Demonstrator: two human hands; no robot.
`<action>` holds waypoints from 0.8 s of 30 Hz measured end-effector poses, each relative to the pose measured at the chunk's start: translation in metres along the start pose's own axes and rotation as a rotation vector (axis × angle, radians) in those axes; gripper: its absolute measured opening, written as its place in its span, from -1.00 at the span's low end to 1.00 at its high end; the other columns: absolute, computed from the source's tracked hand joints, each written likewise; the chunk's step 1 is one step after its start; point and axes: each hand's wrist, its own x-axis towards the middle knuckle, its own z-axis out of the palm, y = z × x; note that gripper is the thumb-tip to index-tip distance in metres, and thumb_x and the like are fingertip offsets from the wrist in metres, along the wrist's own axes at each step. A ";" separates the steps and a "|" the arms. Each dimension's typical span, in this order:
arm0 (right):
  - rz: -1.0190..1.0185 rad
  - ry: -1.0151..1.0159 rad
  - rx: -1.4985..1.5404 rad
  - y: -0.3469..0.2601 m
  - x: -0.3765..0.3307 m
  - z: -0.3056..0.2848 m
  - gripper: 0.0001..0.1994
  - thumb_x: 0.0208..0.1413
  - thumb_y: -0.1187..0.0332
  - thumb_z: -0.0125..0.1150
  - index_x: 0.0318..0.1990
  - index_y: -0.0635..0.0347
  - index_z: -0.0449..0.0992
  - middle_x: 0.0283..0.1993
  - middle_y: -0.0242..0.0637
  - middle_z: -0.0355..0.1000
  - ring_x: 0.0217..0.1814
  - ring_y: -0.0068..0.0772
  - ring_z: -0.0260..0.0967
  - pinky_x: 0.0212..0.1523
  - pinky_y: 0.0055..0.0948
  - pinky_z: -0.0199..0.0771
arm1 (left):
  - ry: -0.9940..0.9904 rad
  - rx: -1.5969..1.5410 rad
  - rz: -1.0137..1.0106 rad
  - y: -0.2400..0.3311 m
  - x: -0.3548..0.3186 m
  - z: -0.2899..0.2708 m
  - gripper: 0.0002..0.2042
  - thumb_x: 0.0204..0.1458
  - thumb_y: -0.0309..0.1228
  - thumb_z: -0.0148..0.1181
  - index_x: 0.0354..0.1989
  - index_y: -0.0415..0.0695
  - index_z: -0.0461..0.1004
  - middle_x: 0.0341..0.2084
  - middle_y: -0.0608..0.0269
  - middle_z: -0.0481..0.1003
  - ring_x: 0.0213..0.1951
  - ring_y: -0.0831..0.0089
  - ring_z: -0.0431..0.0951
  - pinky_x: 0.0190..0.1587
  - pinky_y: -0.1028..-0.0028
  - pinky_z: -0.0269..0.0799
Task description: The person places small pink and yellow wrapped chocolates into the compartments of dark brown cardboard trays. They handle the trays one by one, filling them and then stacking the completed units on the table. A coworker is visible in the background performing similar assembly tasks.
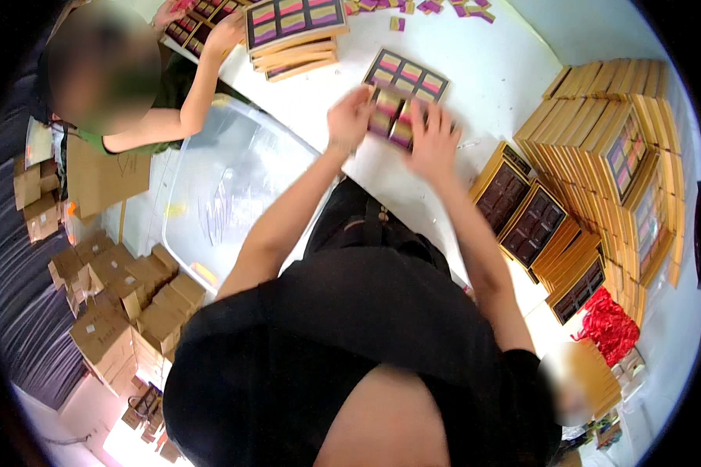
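A shallow compartment tray point(382, 123) lies on the white table in front of me, with small gold, pink and purple wrapped pieces in its sections. My left hand point(350, 118) has its fingers bent around the tray's left edge. Across the tray's right side, my right hand point(433, 142) rests with spread fingers touching the pieces; it covers part of that side. Just beyond, touching or nearly touching this tray, is another filled tray point(406, 74) with the same coloured pieces.
A stack of filled trays point(296, 22) stands far left, near a co-worker's hand point(226, 33). Loose purple-gold pieces point(397, 24) lie at the back. On the right are dark empty trays point(533, 222), tall tray stacks point(580, 117) and red ribbon point(606, 327). A clear plastic bin point(234, 183) sits left.
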 end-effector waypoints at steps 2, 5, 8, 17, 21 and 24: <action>-0.022 0.020 -0.054 0.026 0.044 0.004 0.07 -0.38 -0.05 0.46 0.36 0.02 0.03 0.28 -0.13 0.04 0.34 -0.01 -0.05 0.10 0.31 0.04 | 0.133 -0.085 0.029 0.014 0.048 0.021 -0.50 -0.12 -0.33 0.31 0.04 -0.26 0.41 -0.15 0.01 0.55 -0.10 0.22 0.57 -0.02 0.40 0.45; -0.043 -0.196 -0.012 0.040 0.090 0.015 0.03 -0.30 -0.13 0.40 0.35 0.04 0.03 0.32 -0.14 0.06 0.35 -0.06 -0.01 0.15 0.41 -0.02 | 0.424 0.195 -0.250 -0.014 0.073 0.055 -0.46 -0.06 -0.32 0.31 0.11 -0.23 0.33 -0.06 0.08 0.50 -0.01 0.20 0.50 0.06 0.35 0.38; 0.236 -0.221 0.418 0.074 0.142 0.025 0.05 -0.27 -0.22 0.34 0.36 0.06 0.01 0.40 -0.09 -0.04 0.40 -0.08 -0.04 0.24 0.38 -0.12 | 0.335 -0.689 -0.594 -0.056 0.059 0.089 -0.25 -0.16 -0.20 0.40 0.20 -0.17 0.16 0.06 -0.06 0.35 0.07 0.14 0.38 0.09 0.21 0.36; 0.334 -0.361 0.979 0.081 0.076 0.048 -0.51 -0.24 0.06 0.41 -0.20 0.25 0.57 -0.40 -0.27 0.54 -0.38 -0.46 0.49 -0.33 -0.41 0.50 | 0.061 -0.443 -0.503 -0.048 0.041 0.115 -0.64 0.00 -0.47 0.22 -0.02 -0.27 0.33 -0.23 0.08 0.50 -0.27 0.32 0.55 -0.29 0.26 0.57; 0.504 -0.202 1.094 0.084 0.033 0.079 -0.36 -0.25 0.24 0.40 0.07 0.28 0.39 -0.10 -0.17 0.45 0.00 -0.34 0.39 0.02 -0.38 0.37 | -0.251 -0.948 -0.606 -0.008 0.001 0.096 -0.65 0.10 -0.47 0.14 0.06 -0.19 0.30 -0.09 0.14 0.46 -0.13 0.27 0.52 -0.17 0.20 0.52; 0.544 -0.196 1.494 0.057 0.006 0.039 -0.19 -0.21 0.33 0.37 0.27 0.26 0.14 0.09 -0.18 0.36 0.15 -0.30 0.28 0.16 -0.44 0.24 | -0.273 -0.845 -0.756 -0.009 -0.016 0.067 -0.67 0.16 -0.37 0.11 0.09 -0.06 0.29 -0.03 0.23 0.43 0.00 0.30 0.44 -0.06 0.06 0.44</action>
